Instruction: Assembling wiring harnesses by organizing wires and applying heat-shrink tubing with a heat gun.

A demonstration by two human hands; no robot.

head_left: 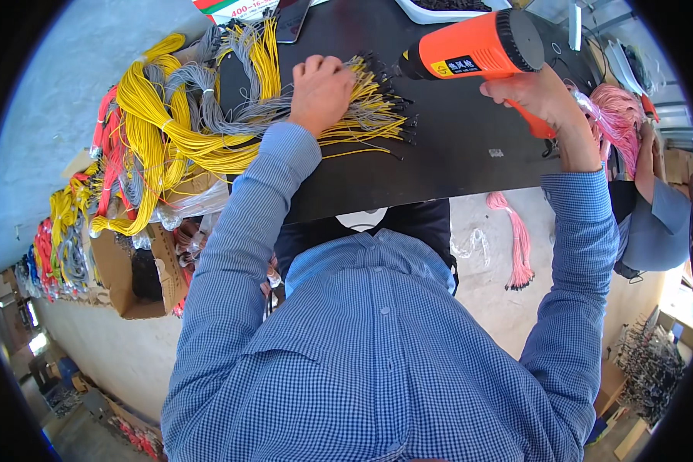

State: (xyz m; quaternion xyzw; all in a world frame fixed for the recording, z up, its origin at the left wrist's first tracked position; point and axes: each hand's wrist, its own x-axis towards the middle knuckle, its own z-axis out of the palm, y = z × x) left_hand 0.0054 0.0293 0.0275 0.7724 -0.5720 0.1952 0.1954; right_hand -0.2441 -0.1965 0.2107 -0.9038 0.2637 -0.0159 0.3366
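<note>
An orange heat gun with a black rear cap is gripped by its handle in my right hand. Its dark nozzle points left, toward the black-tipped ends of a spread bundle of yellow and grey wires. On top of that bundle lies my left hand, its fingers curled over the wires close to their ends; the fingertips are partly hidden. The long part of the wires trails left in thick tied hanks over the edge of the black table.
At the table's far side stands a white tray of small black parts. Pink wire bundles lie to the right, beside another person. One pink bundle rests on the floor. A cardboard box stands at lower left.
</note>
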